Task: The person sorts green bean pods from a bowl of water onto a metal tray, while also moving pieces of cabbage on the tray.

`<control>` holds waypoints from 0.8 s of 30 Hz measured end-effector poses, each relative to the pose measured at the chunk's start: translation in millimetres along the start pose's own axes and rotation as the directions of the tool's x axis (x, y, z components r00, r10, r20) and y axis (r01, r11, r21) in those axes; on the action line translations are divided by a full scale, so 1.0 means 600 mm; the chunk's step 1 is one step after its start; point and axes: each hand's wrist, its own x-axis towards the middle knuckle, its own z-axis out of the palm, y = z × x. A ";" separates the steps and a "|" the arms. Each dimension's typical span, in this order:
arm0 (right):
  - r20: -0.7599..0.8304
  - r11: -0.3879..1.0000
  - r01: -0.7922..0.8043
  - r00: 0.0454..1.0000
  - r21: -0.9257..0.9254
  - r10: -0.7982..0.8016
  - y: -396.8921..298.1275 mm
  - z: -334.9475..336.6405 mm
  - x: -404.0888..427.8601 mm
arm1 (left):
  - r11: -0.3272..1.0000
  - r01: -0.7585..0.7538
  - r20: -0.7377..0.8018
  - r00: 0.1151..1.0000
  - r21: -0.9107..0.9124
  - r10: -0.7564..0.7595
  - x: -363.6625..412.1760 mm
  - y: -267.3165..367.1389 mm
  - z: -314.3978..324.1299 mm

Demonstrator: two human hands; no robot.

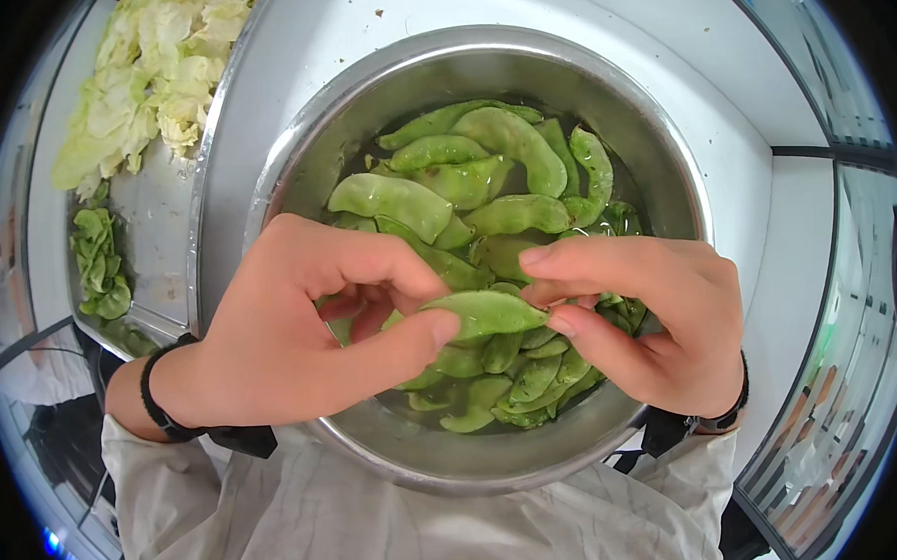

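A flat green bean pod (491, 312) is held level above a round stainless steel basin (559, 54). My left hand (308, 331) pinches the pod's left end between thumb and fingers. At its right tip, the thumb and forefinger of my right hand (645, 316) close on the pod's pointed end. Below both hands, more green bean pods (514, 146) lie wet in shallow water in the basin. Smaller green pieces (535, 381) gather in the near part of it. My palms and wrists hide some of the basin's sides.
To the left stands a rectangular metal tray (164, 225). Pale lettuce leaves (155, 82) are heaped at its far end, with small dark green leaves (101, 261) along its left side. Plant crumbs (378, 13) dot the white worktop (317, 30). The basin's near rim is against my clothing.
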 end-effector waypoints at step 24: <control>0.061 0.982 0.178 0.983 -0.057 -0.174 0.024 0.003 0.000 | 0.982 -0.141 0.110 0.986 0.125 0.127 0.008 -0.009 -0.009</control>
